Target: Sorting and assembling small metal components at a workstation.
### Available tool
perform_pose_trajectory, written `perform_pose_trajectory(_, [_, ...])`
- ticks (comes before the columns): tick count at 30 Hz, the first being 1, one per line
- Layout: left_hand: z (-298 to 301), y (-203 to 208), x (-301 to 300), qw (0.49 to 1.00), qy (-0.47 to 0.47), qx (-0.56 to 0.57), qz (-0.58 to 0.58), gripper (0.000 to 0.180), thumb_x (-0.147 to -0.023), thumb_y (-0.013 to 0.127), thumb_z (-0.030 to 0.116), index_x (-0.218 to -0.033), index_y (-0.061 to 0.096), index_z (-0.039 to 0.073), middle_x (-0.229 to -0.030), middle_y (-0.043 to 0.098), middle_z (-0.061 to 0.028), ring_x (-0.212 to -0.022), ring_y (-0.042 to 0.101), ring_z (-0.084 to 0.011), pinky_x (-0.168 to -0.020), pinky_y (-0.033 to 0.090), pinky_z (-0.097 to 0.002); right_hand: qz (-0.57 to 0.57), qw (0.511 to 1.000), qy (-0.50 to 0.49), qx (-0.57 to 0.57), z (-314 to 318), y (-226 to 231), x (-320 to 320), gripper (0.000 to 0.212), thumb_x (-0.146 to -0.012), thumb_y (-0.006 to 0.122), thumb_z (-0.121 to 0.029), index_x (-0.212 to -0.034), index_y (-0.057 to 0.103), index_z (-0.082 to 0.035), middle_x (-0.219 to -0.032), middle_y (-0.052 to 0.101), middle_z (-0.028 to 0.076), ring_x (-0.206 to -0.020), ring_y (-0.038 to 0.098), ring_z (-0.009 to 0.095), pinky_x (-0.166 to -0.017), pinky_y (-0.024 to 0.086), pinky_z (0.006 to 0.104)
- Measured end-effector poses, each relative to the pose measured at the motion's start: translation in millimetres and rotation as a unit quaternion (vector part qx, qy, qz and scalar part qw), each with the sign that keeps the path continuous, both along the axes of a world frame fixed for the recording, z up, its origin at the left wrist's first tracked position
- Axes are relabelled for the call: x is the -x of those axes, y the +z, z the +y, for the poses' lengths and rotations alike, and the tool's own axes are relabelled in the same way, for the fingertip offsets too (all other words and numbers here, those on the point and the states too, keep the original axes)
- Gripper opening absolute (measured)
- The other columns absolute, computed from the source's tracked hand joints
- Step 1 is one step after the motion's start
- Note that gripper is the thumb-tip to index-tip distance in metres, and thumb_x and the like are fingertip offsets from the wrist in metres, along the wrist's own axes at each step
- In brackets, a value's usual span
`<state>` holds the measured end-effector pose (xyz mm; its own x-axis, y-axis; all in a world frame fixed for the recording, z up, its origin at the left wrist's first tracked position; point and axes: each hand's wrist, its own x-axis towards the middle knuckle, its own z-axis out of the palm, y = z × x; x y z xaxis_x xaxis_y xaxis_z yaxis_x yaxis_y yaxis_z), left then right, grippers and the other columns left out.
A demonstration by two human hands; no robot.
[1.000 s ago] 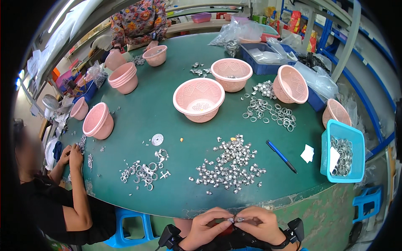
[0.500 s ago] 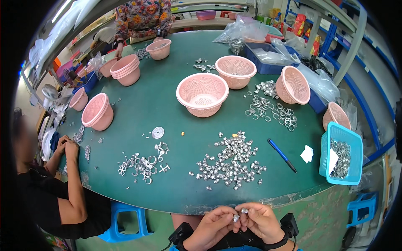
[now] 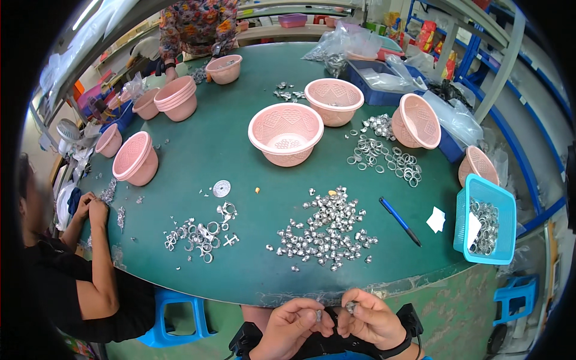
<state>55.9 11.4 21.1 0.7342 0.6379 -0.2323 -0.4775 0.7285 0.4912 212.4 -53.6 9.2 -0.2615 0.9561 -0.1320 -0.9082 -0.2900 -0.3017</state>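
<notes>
The left hand [image 3: 293, 329] pinches a silver piece [image 3: 318, 315], the right hand [image 3: 373, 323] another piece [image 3: 351, 306], long axes unclear.

Bright, even indoor light covers the worktop [image 3: 198, 153], and a white tube lamp [image 3: 86, 15] glows at upper left. Shadows beneath the bowls [image 3: 285, 158] are soft; the metal pieces [image 3: 327, 234] throw back small glints. The wide lens bows the shelves [image 3: 521, 129] and blackens the corners. A blurred patch covers the seated person's head [image 3: 37, 195].
</notes>
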Motion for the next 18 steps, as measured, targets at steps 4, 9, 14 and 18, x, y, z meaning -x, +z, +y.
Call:
perform_pose_trajectory(4, [-1.7, -5.6, 0.7, 0.999, 0.007, -0.030, 0.028, 0.017, -0.079, 0.049, 0.015, -0.088, 0.046, 0.000, -0.070, 0.051, -0.0111, -0.064, 0.054, -0.0216, -0.056, 0.045, -0.0305, -0.016, 0.998, -0.021, 0.051, -0.4, 3.3, 4.8, 0.022, -0.082, 0.043, -0.012, -0.098, 0.038, 0.002, -0.077, 0.052, 0.017, -0.071, 0.054, 0.025, -0.062, 0.045, 0.0298])
perform_pose_trajectory(9, [-4.4, -12.1, -0.5, 0.998, 0.008, -0.045, 0.042, 0.019, -0.078, 0.051, 0.016, -0.087, 0.045, 0.000, -0.067, 0.052, -0.0118, -0.061, 0.055, -0.0227, -0.054, 0.045, -0.0298, -0.072, 0.997, -0.034, 0.016, 0.6, 2.5, 7.1, 0.020, -0.078, 0.051, -0.016, -0.087, 0.042, -0.001, -0.073, 0.047, 0.011, -0.068, 0.048, 0.018, -0.061, 0.039, 0.0270])
perform_pose_trajectory(14, [-6.2, -16.2, -4.5, 0.995, 0.005, -0.101, 0.017, 0.020, -0.077, 0.053, 0.014, -0.089, 0.045, 0.001, -0.066, 0.054, -0.0142, -0.062, 0.055, -0.0238, -0.059, 0.044, -0.0324, -0.163, 0.984, -0.072, 0.002, 3.2, 15.2, 12.3, 0.017, -0.074, 0.055, -0.009, -0.084, 0.042, -0.002, -0.075, 0.048, 0.011, -0.071, 0.048, 0.018, -0.063, 0.039, 0.0264])
perform_pose_trajectory(18, [-6.6, -13.9, -5.6, 0.993, 0.001, -0.117, 0.009, 0.019, -0.078, 0.051, 0.013, -0.091, 0.045, 0.001, -0.067, 0.054, -0.0151, -0.063, 0.055, -0.0243, -0.063, 0.043, -0.0339, -0.220, 0.966, -0.136, 0.000, 0.7, 19.1, 13.4, 0.019, -0.071, 0.057, -0.004, -0.084, 0.044, 0.000, -0.079, 0.050, 0.013, -0.071, 0.049, 0.018, -0.064, 0.040, 0.0273])
